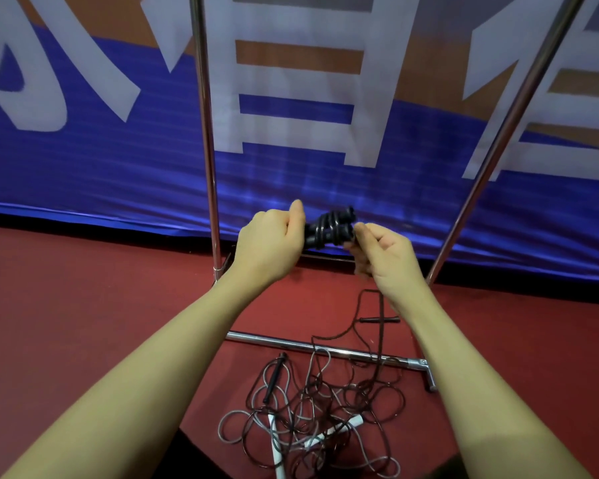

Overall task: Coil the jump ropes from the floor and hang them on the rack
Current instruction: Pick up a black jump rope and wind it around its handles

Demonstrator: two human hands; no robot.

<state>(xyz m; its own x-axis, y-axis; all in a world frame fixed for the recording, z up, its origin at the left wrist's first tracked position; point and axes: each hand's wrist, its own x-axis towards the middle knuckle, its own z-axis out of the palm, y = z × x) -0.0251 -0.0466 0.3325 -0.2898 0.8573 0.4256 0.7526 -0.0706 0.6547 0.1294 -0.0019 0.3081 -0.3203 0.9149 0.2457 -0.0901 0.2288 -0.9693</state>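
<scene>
- My left hand (270,243) is curled round the pair of black cylindrical jump-rope handles (329,229), held side by side with dark cord wound round them, up in front of the blue-and-white banner (118,160).
- My right hand (377,250) pinches the cord at the handles' far end; fingers are curled, the tail of cord in them is blurred.
- Cord drops from my right hand to the dark red floor (66,305), crossing the chrome base bar of the metal rack (325,349).
- Remaining ropes sit in a tangled pile of dark and grey-white cords (312,420) on the floor, near my feet, with white and black handles mixed in.
- Handling, judged: cord looks thin, limp, light and springy, so loops will likely slip off unless kept taut. Handles are rigid, so they are the best grip point.
- Pile: lift by a handle, not mid-cord, or the knots tighten.
- Rack uprights (206,133) rise on both sides; top rail is out of frame.
</scene>
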